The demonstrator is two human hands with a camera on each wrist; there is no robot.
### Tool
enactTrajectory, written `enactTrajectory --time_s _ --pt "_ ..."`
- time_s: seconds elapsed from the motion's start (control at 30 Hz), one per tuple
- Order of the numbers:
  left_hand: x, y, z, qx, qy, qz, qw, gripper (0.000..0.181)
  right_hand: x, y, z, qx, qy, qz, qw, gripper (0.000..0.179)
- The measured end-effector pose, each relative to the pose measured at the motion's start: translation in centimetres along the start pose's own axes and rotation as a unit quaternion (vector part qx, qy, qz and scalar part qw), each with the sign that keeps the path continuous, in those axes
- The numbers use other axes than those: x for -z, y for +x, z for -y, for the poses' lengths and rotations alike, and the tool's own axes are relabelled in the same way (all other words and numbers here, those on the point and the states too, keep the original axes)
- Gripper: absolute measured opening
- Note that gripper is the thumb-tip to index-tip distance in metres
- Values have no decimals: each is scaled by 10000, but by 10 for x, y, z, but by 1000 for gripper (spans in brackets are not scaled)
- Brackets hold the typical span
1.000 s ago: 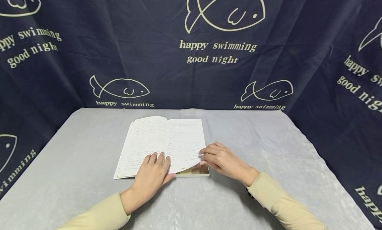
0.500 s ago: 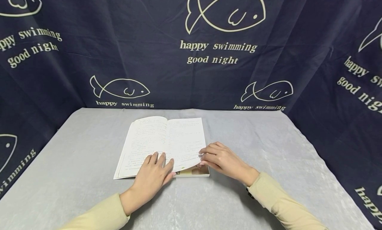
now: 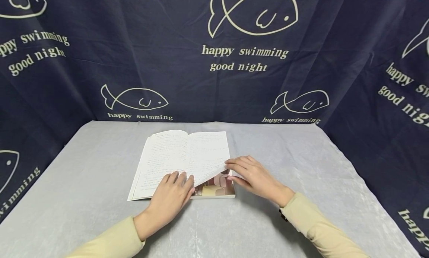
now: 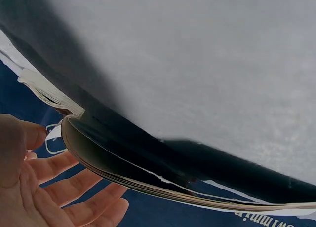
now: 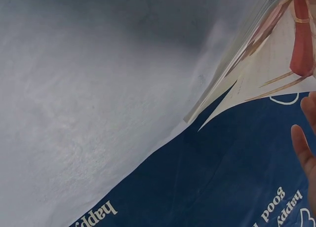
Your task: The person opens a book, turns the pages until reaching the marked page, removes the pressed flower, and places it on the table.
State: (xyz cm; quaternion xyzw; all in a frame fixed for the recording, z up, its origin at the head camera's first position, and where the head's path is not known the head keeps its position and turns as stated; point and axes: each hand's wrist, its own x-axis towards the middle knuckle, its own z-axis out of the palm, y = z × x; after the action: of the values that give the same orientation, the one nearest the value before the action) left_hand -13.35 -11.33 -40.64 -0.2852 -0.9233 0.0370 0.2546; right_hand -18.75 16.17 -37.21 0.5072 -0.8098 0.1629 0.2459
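Observation:
A book (image 3: 164,153) lies spread on the table, with printed text on both upper pages. My left hand (image 3: 171,198) rests on its lower middle, fingers over the paper near the fold. In the left wrist view the left hand (image 4: 59,187) is beside the curved page edges, fingers spread. At the right edge, the fingertips of my right hand (image 3: 256,180) touch the right page (image 3: 207,150), whose lower corner is raised; the thumb stands apart from the fingers. Below it shows a colour-illustrated page (image 3: 214,189). The right wrist view catches only part of the right hand (image 5: 308,148).
Grey cloth covers the table (image 3: 100,168). Behind and at both sides hangs a dark blue curtain (image 3: 187,75) with white fish outlines and lettering. Cream sleeves (image 3: 114,235) cover both forearms.
The right page's lower corner has risen and moved up and leftward, baring more of the picture beneath. My right hand has shifted slightly away and its thumb has parted from the page. The left hand stays nearly put.

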Motion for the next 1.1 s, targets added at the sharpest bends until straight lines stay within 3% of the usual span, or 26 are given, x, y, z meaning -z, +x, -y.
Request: enactTrajectory --time_s 0.3,0.73,0.9,1.1 --pt "2 0 3 88 38 -203 9997 45 4 -1 -1 -328 -108 278 9990 40" --pt "7 2 11 190 -104 -669 9975 83 -7 -6 0 -278 -93 607 9977 37" --pt "9 2 12 226 -74 -761 9968 83 -10 -7 2 -264 -94 786 9965 38" --pt "10 1 12 266 -20 -734 9969 70 -13 -8 4 -327 -207 1032 9939 36"
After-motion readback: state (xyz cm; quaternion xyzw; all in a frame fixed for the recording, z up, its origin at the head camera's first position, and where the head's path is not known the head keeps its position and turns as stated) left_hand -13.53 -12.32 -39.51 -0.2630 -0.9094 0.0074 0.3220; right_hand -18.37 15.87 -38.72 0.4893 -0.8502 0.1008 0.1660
